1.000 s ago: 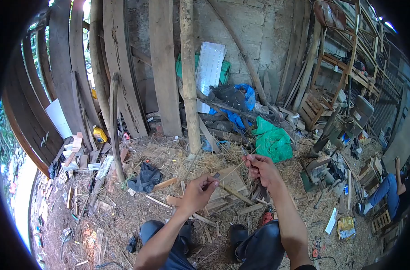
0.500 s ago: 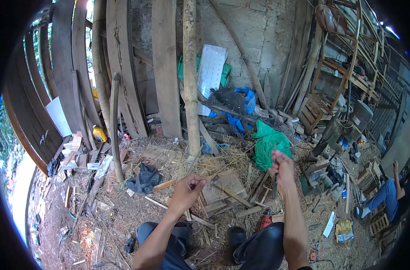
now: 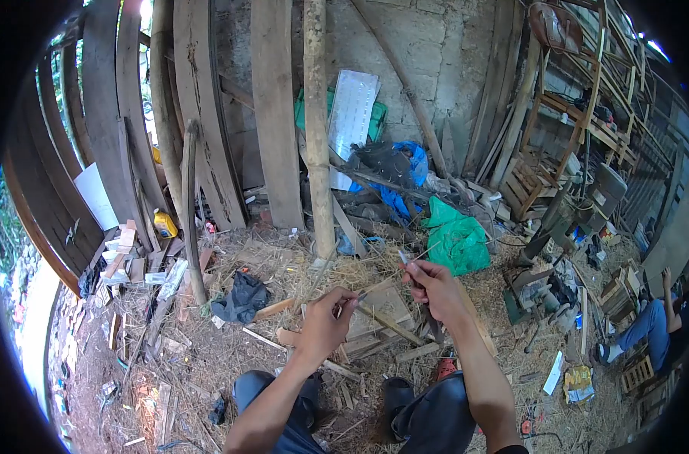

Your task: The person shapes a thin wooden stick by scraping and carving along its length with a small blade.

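My left hand (image 3: pixel 328 321) is closed in a pinch around a small thin piece (image 3: pixel 361 296), mostly hidden by the fingertips. To its right, my right hand (image 3: pixel 439 291) grips a slim tool; a pale tip (image 3: pixel 403 257) shows above the fingers and a dark, blade-like end (image 3: pixel 435 327) hangs below the palm. Whether it is a knife I cannot tell for sure. Both hands are raised in front of my knees, a short gap between them. Beneath them lie a flat board (image 3: pixel 386 306) and a wooden stick (image 3: pixel 390 325) on the straw-strewn ground.
A green plastic sheet (image 3: pixel 456 238) lies beyond my right hand, and a dark plastic bag (image 3: pixel 242 299) is left of my left hand. A wooden post (image 3: pixel 319 136) stands ahead. Scrap wood litters the floor. Another person's leg (image 3: pixel 641 333) is at the far right.
My right hand has come down and left, toward my left hand, and the pale tip now shows above it. My left hand has shifted slightly right.
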A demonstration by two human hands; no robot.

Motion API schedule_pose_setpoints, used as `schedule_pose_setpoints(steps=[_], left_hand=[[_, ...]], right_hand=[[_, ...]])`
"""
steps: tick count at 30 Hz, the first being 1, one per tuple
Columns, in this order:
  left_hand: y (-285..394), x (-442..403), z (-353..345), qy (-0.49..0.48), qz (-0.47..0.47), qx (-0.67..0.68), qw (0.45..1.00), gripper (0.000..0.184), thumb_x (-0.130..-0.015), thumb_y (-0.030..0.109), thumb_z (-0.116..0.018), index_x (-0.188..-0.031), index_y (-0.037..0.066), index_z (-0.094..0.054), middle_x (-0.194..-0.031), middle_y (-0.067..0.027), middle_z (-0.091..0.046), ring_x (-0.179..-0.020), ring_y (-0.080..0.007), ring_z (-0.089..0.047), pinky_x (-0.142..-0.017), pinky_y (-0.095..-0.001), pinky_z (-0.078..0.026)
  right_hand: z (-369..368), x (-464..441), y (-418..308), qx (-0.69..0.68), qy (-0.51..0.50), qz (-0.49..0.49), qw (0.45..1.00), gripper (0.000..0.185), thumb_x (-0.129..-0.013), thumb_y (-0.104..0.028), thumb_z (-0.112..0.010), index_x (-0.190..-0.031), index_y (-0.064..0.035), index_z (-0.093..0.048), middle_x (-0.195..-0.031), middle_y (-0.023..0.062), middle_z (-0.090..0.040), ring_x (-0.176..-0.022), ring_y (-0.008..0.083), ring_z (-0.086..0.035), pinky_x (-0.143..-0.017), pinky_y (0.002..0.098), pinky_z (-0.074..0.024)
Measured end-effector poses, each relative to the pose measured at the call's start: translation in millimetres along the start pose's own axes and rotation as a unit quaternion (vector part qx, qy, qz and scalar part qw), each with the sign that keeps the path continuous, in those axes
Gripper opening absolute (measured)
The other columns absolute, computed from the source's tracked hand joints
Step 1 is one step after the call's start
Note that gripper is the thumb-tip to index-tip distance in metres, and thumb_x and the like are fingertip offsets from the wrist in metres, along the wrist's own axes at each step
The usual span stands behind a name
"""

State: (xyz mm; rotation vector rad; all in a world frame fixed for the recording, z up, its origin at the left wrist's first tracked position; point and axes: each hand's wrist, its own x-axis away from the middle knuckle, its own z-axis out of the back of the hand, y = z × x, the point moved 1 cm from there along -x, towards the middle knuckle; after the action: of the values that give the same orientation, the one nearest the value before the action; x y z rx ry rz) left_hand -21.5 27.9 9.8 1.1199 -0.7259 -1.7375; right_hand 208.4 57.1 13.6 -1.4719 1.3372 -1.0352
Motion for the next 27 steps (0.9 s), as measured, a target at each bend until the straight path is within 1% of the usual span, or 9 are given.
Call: schedule_pose_setpoints(steps=[2, 3, 5, 9, 13, 17, 22, 24, 27], left_hand=[[2.5, 0.4, 1.2, 0.046, -0.089, -0.027, 0.995, 0.011, -0.087, 0.008, -0.063, -0.093, 0.0, -0.063, -0.067, -0.0112, -0.061, -0.059, -0.0152, -0.056, -0.057, -0.0285, -0.043], [2.3, 0.9, 1.6, 0.046, -0.087, -0.028, 0.995, 0.011, -0.087, 0.008, -0.063, -0.093, 0.0, -0.063, -0.067, -0.0112, -0.061, -0.059, -0.0152, -0.056, -0.057, -0.0285, -0.043], [2.6, 1.2, 0.7, 0.015, -0.062, 0.011, 0.998, 0.01, -0.087, 0.007, -0.063, -0.093, 0.0, -0.062, -0.067, -0.0125, -0.061, -0.058, -0.0175, -0.056, -0.057, -0.0293, -0.043], [7.0, 2.4, 3.1, -0.015, -0.021, 0.001, 1.0, 0.009, -0.087, 0.006, -0.062, -0.092, 0.0, -0.062, -0.066, -0.0111, -0.061, -0.058, -0.0157, -0.056, -0.056, -0.0288, -0.043], [-1.3, -0.5, 3.1, -0.032, -0.006, 0.018, 0.999, 0.009, -0.087, 0.007, -0.062, -0.092, -0.001, -0.061, -0.066, -0.0061, -0.06, -0.061, -0.0083, -0.053, -0.056, -0.0252, -0.041], [-9.5, 0.0, 5.4, -0.054, 0.024, 0.08, 0.995, 0.011, -0.088, 0.008, -0.062, -0.091, -0.002, -0.061, -0.067, -0.002, -0.06, -0.063, -0.004, -0.049, -0.057, -0.0227, -0.039], [-7.0, 0.0, 10.7, -0.053, 0.026, 0.047, 0.997, 0.01, -0.089, 0.008, -0.062, -0.091, -0.001, -0.062, -0.068, -0.0017, -0.06, -0.064, -0.0038, -0.05, -0.057, -0.0221, -0.04], [-6.7, 0.2, 10.7, -0.046, 0.022, 0.036, 0.998, 0.01, -0.089, 0.009, -0.062, -0.091, -0.001, -0.062, -0.069, -0.0018, -0.061, -0.064, -0.0037, -0.05, -0.058, -0.0219, -0.04], [-6.0, -2.8, 7.9, -0.066, 0.065, 0.021, 0.995, 0.009, -0.089, 0.008, -0.061, -0.092, -0.001, -0.062, -0.07, -0.0019, -0.062, -0.067, -0.0046, -0.053, -0.061, -0.0218, -0.042]], right_hand=[[5.0, -1.7, 3.5, -0.018, 0.008, -0.005, 1.0, 0.021, -0.094, -0.018, -0.057, -0.101, 0.0013, -0.063, -0.075, -0.0005, -0.058, -0.049, 0.0038, -0.037, -0.043, 0.0199, -0.026], [6.8, -2.5, 3.7, -0.034, 0.014, -0.009, 0.999, 0.022, -0.093, -0.018, -0.058, -0.102, 0.0012, -0.063, -0.075, -0.0006, -0.058, -0.05, 0.0038, -0.037, -0.043, 0.0199, -0.0261], [10.6, -2.6, -1.6, -0.045, 0.026, -0.012, 0.999, 0.023, -0.093, -0.019, -0.058, -0.102, 0.0011, -0.063, -0.074, -0.0007, -0.058, -0.05, 0.0039, -0.037, -0.043, 0.02, -0.026], [8.0, 0.5, -6.3, -0.039, 0.034, -0.004, 0.999, 0.023, -0.092, -0.02, -0.06, -0.101, 0.0006, -0.063, -0.073, -0.0009, -0.057, -0.051, 0.004, -0.038, -0.043, 0.02, -0.0255], [5.6, -0.7, -1.6, -0.034, -0.004, -0.017, 0.999, 0.023, -0.092, -0.02, -0.059, -0.102, 0.0001, -0.063, -0.075, -0.0011, -0.057, -0.05, 0.0038, -0.038, -0.042, 0.0206, -0.025], [23.5, -8.4, -3.9, -0.054, 0.045, 0.005, 0.997, 0.023, -0.092, -0.019, -0.059, -0.103, 0.0006, -0.063, -0.075, -0.0019, -0.057, -0.05, 0.0026, -0.038, -0.041, 0.0199, -0.0242], [29.7, -6.0, -6.2, -0.072, 0.084, 0.031, 0.993, 0.023, -0.093, -0.018, -0.058, -0.104, 0.0023, -0.062, -0.075, -0.0022, -0.056, -0.049, 0.0026, -0.038, -0.041, 0.019, -0.0248], [23.7, -2.6, -7.4, -0.076, 0.057, 0.023, 0.995, 0.023, -0.092, -0.018, -0.058, -0.104, 0.0025, -0.061, -0.074, -0.0019, -0.056, -0.049, 0.0031, -0.038, -0.041, 0.0192, -0.0252], [4.7, -0.5, -5.9, -0.064, 0.016, 0.0, 0.998, 0.023, -0.092, -0.017, -0.059, -0.104, 0.003, -0.061, -0.072, -0.0014, -0.056, -0.05, 0.004, -0.039, -0.042, 0.0197, -0.0258]])
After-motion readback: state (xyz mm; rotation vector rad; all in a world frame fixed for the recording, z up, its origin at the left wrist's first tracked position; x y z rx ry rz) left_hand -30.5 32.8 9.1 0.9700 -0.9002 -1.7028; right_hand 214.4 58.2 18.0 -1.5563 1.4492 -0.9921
